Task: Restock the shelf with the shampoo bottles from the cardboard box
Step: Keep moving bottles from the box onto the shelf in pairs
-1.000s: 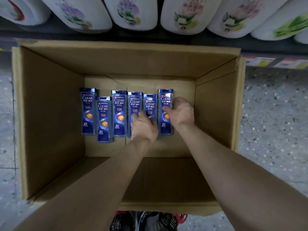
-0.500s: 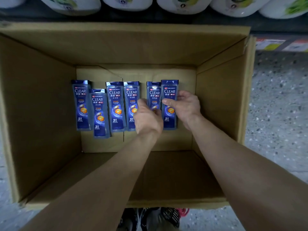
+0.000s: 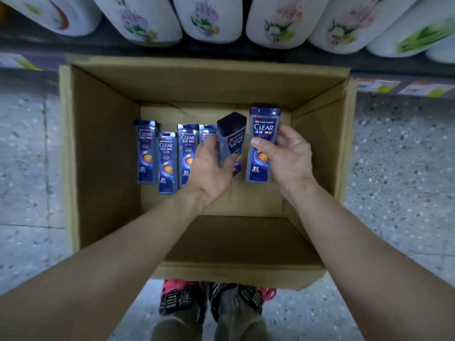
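Six blue shampoo bottles (image 3: pixel 188 153) in all: four lie in a row at centre left of the frame, one is held in the left hand (image 3: pixel 209 173), one in the right hand (image 3: pixel 288 158). One cardboard box (image 3: pixel 103 168). Seven white bottles (image 3: pixel 209 18) line the top edge (the rightmost only partly in view). Two shoes (image 3: pixel 179 301) at the bottom.

A shop aisle: stocked shelf (image 3: pixel 221 49) (price tags (image 3: pixel 403 86) along its edge).

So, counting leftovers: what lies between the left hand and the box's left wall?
Head view: four shampoo bottles lie flat on the box floor, one partly behind the left hand.
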Motion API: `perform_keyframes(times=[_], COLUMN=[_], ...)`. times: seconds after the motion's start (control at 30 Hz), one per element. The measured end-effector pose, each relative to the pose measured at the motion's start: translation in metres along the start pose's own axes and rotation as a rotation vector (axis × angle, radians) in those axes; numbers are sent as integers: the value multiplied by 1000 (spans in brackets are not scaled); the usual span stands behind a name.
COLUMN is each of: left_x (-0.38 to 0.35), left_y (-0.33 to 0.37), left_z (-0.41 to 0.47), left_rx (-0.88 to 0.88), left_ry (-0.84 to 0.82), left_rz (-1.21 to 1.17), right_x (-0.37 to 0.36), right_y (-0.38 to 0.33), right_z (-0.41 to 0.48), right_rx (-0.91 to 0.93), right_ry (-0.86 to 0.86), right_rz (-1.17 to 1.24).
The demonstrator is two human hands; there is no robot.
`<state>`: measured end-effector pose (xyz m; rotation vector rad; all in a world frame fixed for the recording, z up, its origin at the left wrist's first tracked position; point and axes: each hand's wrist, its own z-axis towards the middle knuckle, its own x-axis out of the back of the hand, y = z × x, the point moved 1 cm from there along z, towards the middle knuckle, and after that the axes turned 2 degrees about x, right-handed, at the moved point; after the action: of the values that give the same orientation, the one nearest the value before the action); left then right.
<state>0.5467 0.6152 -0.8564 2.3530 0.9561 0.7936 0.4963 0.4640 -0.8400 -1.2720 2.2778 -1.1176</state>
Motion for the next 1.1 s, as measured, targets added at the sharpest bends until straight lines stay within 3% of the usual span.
perform_keyframes(times=[0.1, 0.2, 0.33, 0.7, 0.9, 1.1], left_x=[50, 99, 173, 402, 498, 567], left_y=[34, 76, 144, 315, 333, 324], left_z=[-48, -106, -197, -487, -641, -777], left_rx=[-121, -274, -327, -574, -751, -882], left_ry=[-46, 16, 89, 268, 380, 459], left_rz=[-34, -40, -114, -42, -12, -82], right_x=[-12, -23, -33, -80, -104, -134], right_y=[-58, -120, -213, -479, -567, -606], right_z=[-44, -95, -186, -490, -633, -764], right_rx=[120, 223, 247, 502, 770, 872], right_ry=[-47, -71, -1, -145, -209, -302], right_rz=[60, 114, 150, -24, -36, -29])
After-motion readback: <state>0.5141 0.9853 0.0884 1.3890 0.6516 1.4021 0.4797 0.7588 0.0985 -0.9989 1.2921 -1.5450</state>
